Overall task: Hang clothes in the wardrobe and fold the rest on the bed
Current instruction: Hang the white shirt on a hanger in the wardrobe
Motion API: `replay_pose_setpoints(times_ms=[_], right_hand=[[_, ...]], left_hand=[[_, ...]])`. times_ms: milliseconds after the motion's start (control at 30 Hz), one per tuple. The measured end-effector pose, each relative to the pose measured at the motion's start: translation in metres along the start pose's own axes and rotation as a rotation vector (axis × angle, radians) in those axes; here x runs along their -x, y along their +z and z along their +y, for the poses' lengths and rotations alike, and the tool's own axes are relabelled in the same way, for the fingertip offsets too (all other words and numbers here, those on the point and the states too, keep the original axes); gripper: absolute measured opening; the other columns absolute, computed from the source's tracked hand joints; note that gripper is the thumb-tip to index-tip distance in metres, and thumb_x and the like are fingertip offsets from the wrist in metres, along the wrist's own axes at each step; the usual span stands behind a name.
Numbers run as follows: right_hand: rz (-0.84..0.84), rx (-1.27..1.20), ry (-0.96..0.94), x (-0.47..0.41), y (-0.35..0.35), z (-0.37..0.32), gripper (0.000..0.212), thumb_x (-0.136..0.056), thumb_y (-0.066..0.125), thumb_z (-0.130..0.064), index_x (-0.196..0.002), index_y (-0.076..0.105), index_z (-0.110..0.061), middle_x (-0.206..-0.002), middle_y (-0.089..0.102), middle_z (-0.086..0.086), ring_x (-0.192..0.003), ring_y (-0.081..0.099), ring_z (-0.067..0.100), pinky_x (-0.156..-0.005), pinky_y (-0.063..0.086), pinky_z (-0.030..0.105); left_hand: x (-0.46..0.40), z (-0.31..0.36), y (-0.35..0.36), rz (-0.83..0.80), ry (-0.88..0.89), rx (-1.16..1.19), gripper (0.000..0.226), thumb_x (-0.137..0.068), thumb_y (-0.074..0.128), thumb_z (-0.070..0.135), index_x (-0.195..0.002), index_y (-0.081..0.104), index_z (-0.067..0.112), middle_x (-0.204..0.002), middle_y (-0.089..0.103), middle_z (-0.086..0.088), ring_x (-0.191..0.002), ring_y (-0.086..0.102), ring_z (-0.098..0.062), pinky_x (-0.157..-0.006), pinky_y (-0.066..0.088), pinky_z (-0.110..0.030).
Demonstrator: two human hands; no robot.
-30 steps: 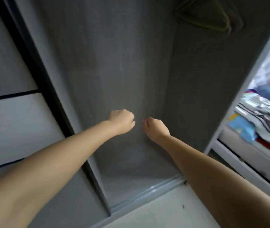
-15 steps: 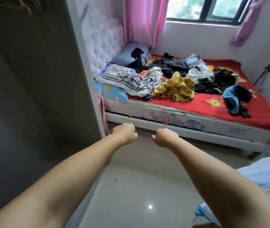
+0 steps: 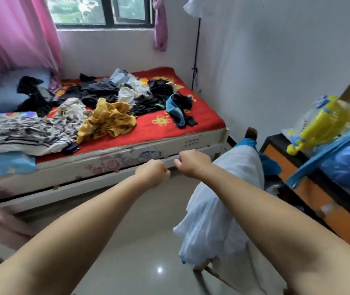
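Beyond both empty, curled fists (image 3: 153, 172) (image 3: 192, 161), clothes (image 3: 108, 120) lie heaped on the bed (image 3: 201, 126).

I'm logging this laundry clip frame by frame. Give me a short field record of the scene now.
left hand: curled, holds nothing
right hand: curled, holds nothing
bed: red cover, unfolded clothes heaped on it
yellow garment: crumpled near the bed's front edge
white garment: draped beside the right arm
wardrobe: out of view
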State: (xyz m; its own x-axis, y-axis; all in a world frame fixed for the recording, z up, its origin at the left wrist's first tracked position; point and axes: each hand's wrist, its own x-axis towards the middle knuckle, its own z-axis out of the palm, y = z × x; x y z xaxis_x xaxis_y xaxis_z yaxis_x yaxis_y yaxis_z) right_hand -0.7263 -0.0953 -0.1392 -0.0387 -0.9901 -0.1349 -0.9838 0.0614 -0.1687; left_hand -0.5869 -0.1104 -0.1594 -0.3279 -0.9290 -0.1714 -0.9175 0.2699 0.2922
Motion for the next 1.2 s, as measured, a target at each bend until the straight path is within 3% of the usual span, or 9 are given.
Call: replay_pose_setpoints(times_ms=[267,400,533,700,800,900,1033,1133,1200], right_hand=[[0.285,-0.332,0.363,0.049,0.001,0.133,0.033,-0.098,0.038,-0.021,-0.070,0.051,-0.011,-0.072,0.053,0.007,-0.070,0.052,0.023,-0.065,0.040,0.034],[0.325,-0.562,0.634,0.071,0.031,0.182,0.036,-0.095,0.046,-0.018,-0.130,0.051,-0.013,-0.126,0.052,0.012,-0.112,0.053,0.030,-0.094,0.045,0.038],[0.212,-0.899,0.734,0.082,0.071,0.197,0.057,-0.093,0.057,-0.029,-0.143,0.035,-0.012,-0.138,0.048,0.012,-0.122,0.051,0.029,-0.101,0.044,0.043],[0.208,-1.059,0.803,0.084,0.112,0.196,0.042,-0.090,0.057,-0.026,-0.131,0.051,-0.017,-0.126,0.058,0.013,-0.116,0.055,0.031,-0.098,0.047,0.042],[0.332,-0.992,0.874,0.083,0.118,0.197,0.016,-0.091,0.054,-0.020,-0.096,0.065,-0.010,-0.105,0.065,0.013,-0.096,0.060,0.027,-0.072,0.047,0.030],[0.581,-0.986,0.852,0.082,0.097,0.200,0.017,-0.095,0.047,-0.018,-0.082,0.056,-0.013,-0.084,0.062,0.001,-0.080,0.056,0.017,-0.062,0.040,0.023],[0.741,-1.003,0.802,0.073,0.045,0.206,0.017,-0.099,0.036,-0.017,-0.088,0.049,-0.011,-0.088,0.068,-0.005,-0.081,0.060,0.008,-0.067,0.042,0.021],[0.546,-1.013,0.578,0.064,0.015,0.200,0.012,-0.096,0.047,-0.019,-0.105,0.053,-0.015,-0.104,0.061,-0.003,-0.099,0.057,0.015,-0.076,0.045,0.026],[0.430,-0.966,0.412,0.057,0.003,0.189,0.035,-0.094,0.053,-0.019,-0.128,0.049,-0.019,-0.126,0.053,-0.003,-0.119,0.048,0.014,-0.093,0.043,0.030]], left_hand=[[-0.047,0.098,0.041,-0.118,0.348,0.180,0.023,-0.090,0.047,0.028,-0.091,0.067,0.017,-0.092,0.068,0.000,-0.088,0.063,-0.023,-0.070,0.047,-0.029],[-0.064,0.129,0.059,-0.197,0.525,0.200,0.046,-0.094,0.051,0.034,-0.138,0.045,0.020,-0.133,0.055,-0.004,-0.119,0.053,-0.021,-0.099,0.044,-0.037],[-0.080,0.154,0.074,-0.288,0.571,0.136,0.063,-0.092,0.055,0.041,-0.146,0.030,0.023,-0.150,0.033,-0.005,-0.131,0.041,-0.024,-0.107,0.036,-0.038],[-0.082,0.158,0.084,-0.125,0.666,0.101,0.020,-0.096,0.047,0.031,-0.109,0.051,0.017,-0.117,0.048,-0.004,-0.087,0.045,-0.018,-0.072,0.033,-0.030],[-0.081,0.153,0.083,0.009,0.798,0.167,0.009,-0.095,0.050,0.021,-0.099,0.053,0.013,-0.109,0.050,-0.003,-0.085,0.044,-0.017,-0.069,0.033,-0.027],[-0.082,0.152,0.072,0.033,0.810,0.349,0.006,-0.095,0.050,0.014,-0.098,0.054,0.011,-0.108,0.055,-0.005,-0.093,0.051,-0.021,-0.077,0.042,-0.031],[-0.082,0.163,0.040,-0.018,0.569,0.682,0.012,-0.097,0.043,0.013,-0.088,0.044,0.022,-0.082,0.063,-0.001,-0.070,0.053,-0.012,-0.058,0.038,-0.017],[-0.078,0.181,0.006,0.007,0.535,0.906,0.012,-0.098,0.042,0.012,-0.087,0.043,0.017,-0.071,0.060,-0.009,-0.059,0.048,-0.013,-0.055,0.039,-0.022],[-0.074,0.193,-0.024,0.065,0.539,1.046,0.009,-0.098,0.043,0.011,-0.089,0.044,0.015,-0.068,0.050,-0.006,-0.058,0.043,-0.011,-0.055,0.037,-0.024]])
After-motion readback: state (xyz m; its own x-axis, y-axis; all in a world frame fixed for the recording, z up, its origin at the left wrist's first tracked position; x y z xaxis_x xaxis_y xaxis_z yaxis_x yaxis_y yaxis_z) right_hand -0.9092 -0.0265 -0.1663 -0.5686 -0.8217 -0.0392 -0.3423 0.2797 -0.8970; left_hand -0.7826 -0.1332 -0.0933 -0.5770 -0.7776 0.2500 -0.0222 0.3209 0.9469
